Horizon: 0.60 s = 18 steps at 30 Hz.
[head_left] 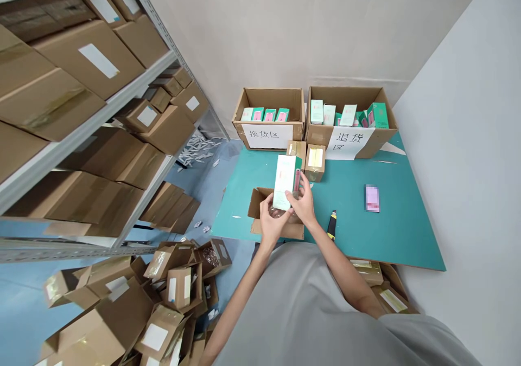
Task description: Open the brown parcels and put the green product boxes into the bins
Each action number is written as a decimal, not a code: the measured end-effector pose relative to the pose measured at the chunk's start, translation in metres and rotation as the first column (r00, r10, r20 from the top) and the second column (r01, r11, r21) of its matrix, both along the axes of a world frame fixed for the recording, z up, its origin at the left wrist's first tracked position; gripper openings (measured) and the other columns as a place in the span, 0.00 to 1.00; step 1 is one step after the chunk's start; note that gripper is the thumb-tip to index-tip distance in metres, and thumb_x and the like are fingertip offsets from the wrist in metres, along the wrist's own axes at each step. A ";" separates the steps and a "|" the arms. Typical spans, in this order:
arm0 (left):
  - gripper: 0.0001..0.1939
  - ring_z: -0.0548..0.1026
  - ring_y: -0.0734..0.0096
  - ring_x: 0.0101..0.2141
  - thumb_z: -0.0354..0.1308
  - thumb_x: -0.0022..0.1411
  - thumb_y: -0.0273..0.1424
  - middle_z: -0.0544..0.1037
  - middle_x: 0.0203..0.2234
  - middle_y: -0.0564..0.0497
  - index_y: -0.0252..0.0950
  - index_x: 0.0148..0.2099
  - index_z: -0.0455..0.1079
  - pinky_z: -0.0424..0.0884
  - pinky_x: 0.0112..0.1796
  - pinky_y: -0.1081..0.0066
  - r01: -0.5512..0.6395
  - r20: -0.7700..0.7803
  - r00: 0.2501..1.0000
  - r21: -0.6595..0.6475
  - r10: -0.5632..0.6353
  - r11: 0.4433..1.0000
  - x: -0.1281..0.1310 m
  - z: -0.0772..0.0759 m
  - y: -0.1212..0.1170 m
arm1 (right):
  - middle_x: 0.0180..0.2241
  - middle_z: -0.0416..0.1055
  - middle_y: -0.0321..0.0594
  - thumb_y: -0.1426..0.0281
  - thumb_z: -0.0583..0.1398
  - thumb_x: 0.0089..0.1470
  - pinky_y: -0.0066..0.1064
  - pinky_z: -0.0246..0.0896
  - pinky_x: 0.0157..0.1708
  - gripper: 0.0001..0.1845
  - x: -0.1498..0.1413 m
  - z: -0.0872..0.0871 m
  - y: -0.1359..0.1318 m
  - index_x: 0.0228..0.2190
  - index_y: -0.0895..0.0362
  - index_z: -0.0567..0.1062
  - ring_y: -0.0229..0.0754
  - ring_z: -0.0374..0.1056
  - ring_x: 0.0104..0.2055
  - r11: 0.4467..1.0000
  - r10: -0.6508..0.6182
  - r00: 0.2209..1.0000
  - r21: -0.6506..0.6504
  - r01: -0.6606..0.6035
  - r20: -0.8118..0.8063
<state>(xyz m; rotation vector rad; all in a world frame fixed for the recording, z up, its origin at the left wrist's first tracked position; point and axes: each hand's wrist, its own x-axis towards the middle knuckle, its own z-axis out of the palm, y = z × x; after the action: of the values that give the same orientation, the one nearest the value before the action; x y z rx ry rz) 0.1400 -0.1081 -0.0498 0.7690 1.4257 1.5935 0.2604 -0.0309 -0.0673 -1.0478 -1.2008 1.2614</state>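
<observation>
Both hands hold a tall white and green product box (284, 181) upright over a small open cardboard box (258, 210) on the green table (350, 203). My left hand (272, 220) grips the product box at its lower left, fingers curled round it. My right hand (302, 200) clasps its lower right side and a pink strip on that edge. Clear wrap seems to cling at the base.
Two small sealed cartons (315, 161) stand behind. At the table's back are two labelled open cartons (269, 114) (350, 119) holding green and pink product boxes. A yellow utility knife (332, 224) and a pink card (372, 198) lie right. Shelves of cartons stand left; emptied boxes (163, 295) litter the floor.
</observation>
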 end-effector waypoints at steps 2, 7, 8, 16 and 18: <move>0.41 0.79 0.47 0.64 0.86 0.50 0.42 0.78 0.64 0.38 0.41 0.63 0.77 0.81 0.58 0.58 0.060 0.095 0.994 -0.046 -0.055 0.997 -0.002 0.003 -0.001 | 0.74 0.68 0.55 0.49 0.74 0.58 0.53 0.76 0.65 0.52 0.002 0.002 0.001 0.75 0.48 0.64 0.61 0.73 0.70 0.999 -0.050 0.998 0.010 0.051 -0.036; 0.37 0.82 0.45 0.61 0.84 0.52 0.47 0.83 0.61 0.36 0.38 0.60 0.79 0.82 0.57 0.53 0.191 0.425 0.898 -0.147 -0.112 0.970 -0.011 0.004 0.004 | 0.68 0.75 0.55 0.48 0.76 0.53 0.57 0.77 0.65 0.52 0.005 0.000 0.004 0.71 0.49 0.67 0.64 0.75 0.68 0.997 -0.052 0.986 -0.066 0.042 -0.156; 0.37 0.83 0.45 0.60 0.85 0.51 0.46 0.84 0.59 0.36 0.37 0.59 0.80 0.82 0.57 0.52 0.209 0.452 0.884 -0.141 -0.125 0.968 -0.011 0.004 0.005 | 0.68 0.75 0.54 0.48 0.76 0.53 0.58 0.77 0.65 0.52 0.005 0.000 0.004 0.71 0.49 0.67 0.64 0.75 0.69 0.997 -0.042 0.985 -0.071 0.031 -0.170; 0.36 0.83 0.50 0.58 0.85 0.51 0.43 0.84 0.60 0.39 0.38 0.60 0.81 0.80 0.58 0.55 0.098 0.281 0.957 -0.108 -0.064 0.989 -0.002 0.005 0.007 | 0.71 0.72 0.54 0.48 0.74 0.56 0.56 0.76 0.67 0.46 0.006 0.002 0.008 0.69 0.49 0.70 0.62 0.74 0.69 1.000 -0.005 0.993 -0.031 0.002 -0.115; 0.38 0.82 0.50 0.59 0.85 0.50 0.42 0.84 0.59 0.40 0.38 0.60 0.80 0.79 0.59 0.56 0.014 0.141 0.990 -0.097 0.000 0.995 0.002 0.005 0.006 | 0.72 0.70 0.55 0.49 0.74 0.56 0.55 0.75 0.67 0.48 0.004 0.002 0.006 0.70 0.50 0.68 0.61 0.74 0.70 1.000 -0.022 0.997 -0.022 0.021 -0.076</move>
<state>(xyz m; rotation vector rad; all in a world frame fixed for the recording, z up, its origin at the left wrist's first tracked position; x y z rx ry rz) 0.1422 -0.1018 -0.0451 0.5920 1.3858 1.5298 0.2643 -0.0246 -0.0657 -1.0166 -1.1173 1.2888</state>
